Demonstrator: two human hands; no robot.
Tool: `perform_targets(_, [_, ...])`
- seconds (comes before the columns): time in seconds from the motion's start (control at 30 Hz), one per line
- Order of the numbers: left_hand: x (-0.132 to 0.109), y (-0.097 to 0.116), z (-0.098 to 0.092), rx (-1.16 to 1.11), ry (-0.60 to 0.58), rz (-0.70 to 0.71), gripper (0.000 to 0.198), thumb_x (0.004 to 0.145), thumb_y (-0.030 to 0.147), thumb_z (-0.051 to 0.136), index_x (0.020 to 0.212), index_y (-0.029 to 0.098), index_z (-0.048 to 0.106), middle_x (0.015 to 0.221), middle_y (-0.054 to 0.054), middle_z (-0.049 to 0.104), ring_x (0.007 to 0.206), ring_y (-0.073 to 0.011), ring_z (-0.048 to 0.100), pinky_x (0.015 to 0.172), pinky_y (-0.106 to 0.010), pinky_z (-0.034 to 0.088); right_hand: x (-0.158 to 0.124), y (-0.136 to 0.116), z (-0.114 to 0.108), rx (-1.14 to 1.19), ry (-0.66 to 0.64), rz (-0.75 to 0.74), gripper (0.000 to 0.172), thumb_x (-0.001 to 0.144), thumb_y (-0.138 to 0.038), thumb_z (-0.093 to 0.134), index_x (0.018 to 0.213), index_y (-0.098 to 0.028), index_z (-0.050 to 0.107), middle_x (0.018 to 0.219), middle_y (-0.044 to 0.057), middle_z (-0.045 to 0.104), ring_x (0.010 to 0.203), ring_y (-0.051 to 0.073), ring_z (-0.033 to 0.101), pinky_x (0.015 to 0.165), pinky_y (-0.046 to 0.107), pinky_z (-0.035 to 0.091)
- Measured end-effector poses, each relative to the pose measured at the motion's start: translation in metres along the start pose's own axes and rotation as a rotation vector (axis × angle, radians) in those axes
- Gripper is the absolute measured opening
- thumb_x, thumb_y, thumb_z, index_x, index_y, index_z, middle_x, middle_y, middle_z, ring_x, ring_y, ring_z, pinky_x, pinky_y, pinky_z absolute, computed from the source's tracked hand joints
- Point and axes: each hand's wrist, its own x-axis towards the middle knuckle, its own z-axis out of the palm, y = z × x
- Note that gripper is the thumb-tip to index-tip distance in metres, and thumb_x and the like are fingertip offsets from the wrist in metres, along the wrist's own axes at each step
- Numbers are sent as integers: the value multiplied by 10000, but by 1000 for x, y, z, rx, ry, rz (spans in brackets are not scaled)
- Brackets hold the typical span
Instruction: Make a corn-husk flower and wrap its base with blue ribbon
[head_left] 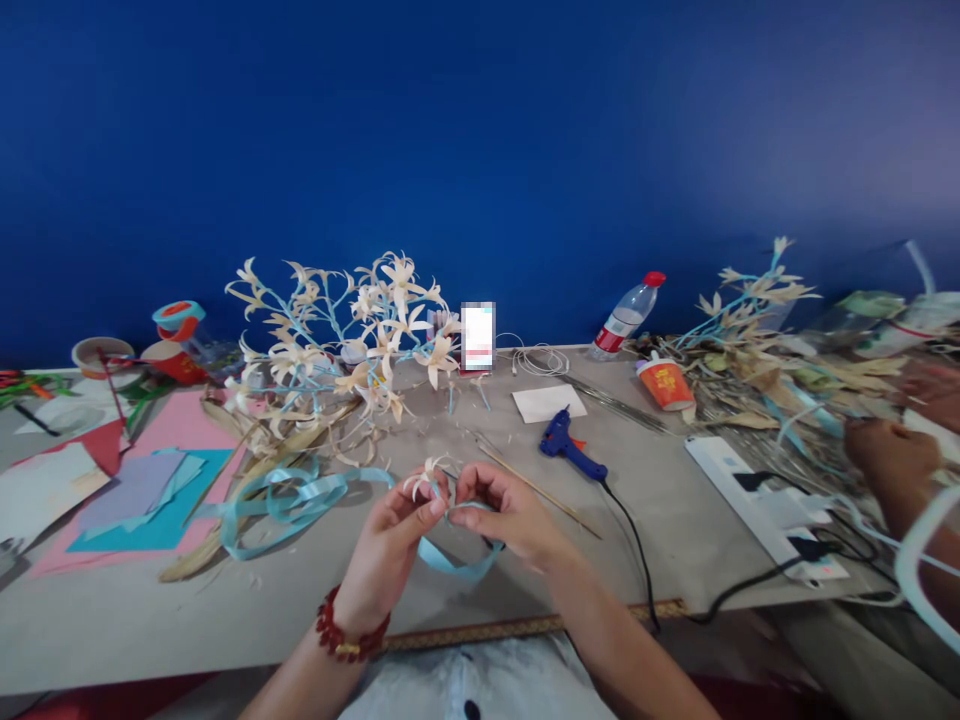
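Close together over the table's front middle, both hands work on a small cream flower [429, 477] made of thin curled petals. Thumb and fingers of my left hand [405, 525] pinch it just below the petals. My right hand [499, 505] has its fingers closed on light blue ribbon [459, 570], which loops beneath the hands. More of this ribbon lies in loose coils to the left of my left hand. Behind the hands stands a bunch of similar cream flowers [397, 340] on blue-wrapped stems.
A blue glue gun [574, 448] lies right of my hands, its cord running to a white power strip [765, 510]. Coloured paper [150, 515] is at left. A bottle [626, 320] and orange cup [666, 383] stand behind. Another person's hand [892, 455] works at far right.
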Motion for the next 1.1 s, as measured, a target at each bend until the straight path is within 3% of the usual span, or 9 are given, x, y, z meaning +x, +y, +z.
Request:
perform_targets(0.23, [2,3,0,-19,-22,-36,143,763,244,758,702,162,658,845,-35,592,822,-170,524,763,-262,415,2,0,-6,-83,-34,10,337,674,-435,820,738,-190,598,685,-43,545,597,99,437,559,224,338])
perform_targets(0.5, [1,1,-3,-26,-48,-63,71,801,227,723,763,168,716,1128,-88,641,1125,-249,546,944,-312,406,3,4,-5,-22,-74,74,356,659,-484,833,725,-171,679,629,-41,554,548,86,414,539,230,314])
perform_targets(0.63, [1,3,-4,-64,-87,-98,88,818,243,707,807,165,747,1141,-108,659,1142,-271,554,962,-334,412,3,7,-4,19,-57,60,325,628,-439,857,708,-169,696,685,-17,602,611,106,475,589,240,354])
perform_targets(0.77, [4,2,-4,-115,-102,-113,110,798,271,729,777,165,743,1101,-110,676,1106,-283,576,941,-356,437,4,9,-3,23,-46,49,303,638,-426,841,703,-169,694,656,-24,577,588,103,439,575,240,344])
perform_targets(0.93, [5,-6,-5,-84,-29,-25,87,805,261,733,834,179,734,1022,-72,665,1092,-236,562,956,-317,415,5,12,-1,-77,39,-31,269,659,-377,801,652,-169,629,601,-47,497,561,94,364,537,227,289])
perform_targets(1.1, [3,-13,-7,50,62,85,74,792,201,750,797,188,678,901,-10,626,889,-145,556,843,-237,413,5,12,-1,-208,68,-109,173,718,-305,722,658,-177,623,607,-42,504,584,105,386,550,230,300])
